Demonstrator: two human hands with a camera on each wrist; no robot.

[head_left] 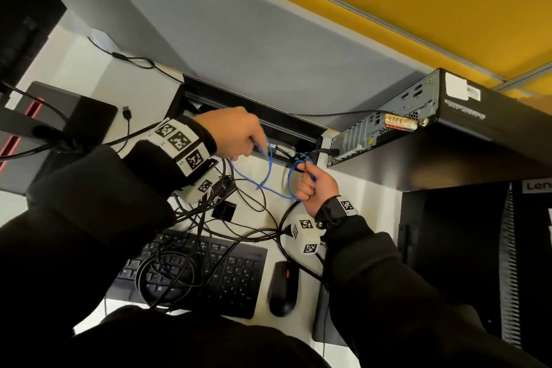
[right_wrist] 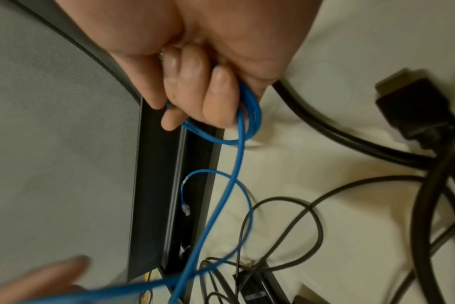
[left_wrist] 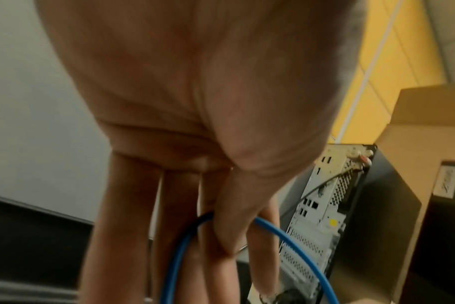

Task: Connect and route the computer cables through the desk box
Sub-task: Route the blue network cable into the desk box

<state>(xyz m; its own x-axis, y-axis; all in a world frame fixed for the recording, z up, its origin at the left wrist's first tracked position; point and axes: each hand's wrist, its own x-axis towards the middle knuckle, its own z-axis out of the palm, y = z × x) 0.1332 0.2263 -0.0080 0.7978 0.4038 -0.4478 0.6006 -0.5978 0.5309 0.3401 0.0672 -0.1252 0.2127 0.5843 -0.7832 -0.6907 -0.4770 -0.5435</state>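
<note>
Over desk box (head_left: 298,125), 12 o'clock on table (head_left: 358,197): both hands pinch blue cable (head_left: 270,170), left hand (head_left: 236,131), right hand (head_left: 316,185). Light, limp, tangle-prone; best gripped near plug (right_wrist: 186,209).

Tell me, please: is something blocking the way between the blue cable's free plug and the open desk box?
Nothing visible blocks it. The blue cable, held by both the left hand and the right hand, has its plug hanging right over the desk box opening.
</note>
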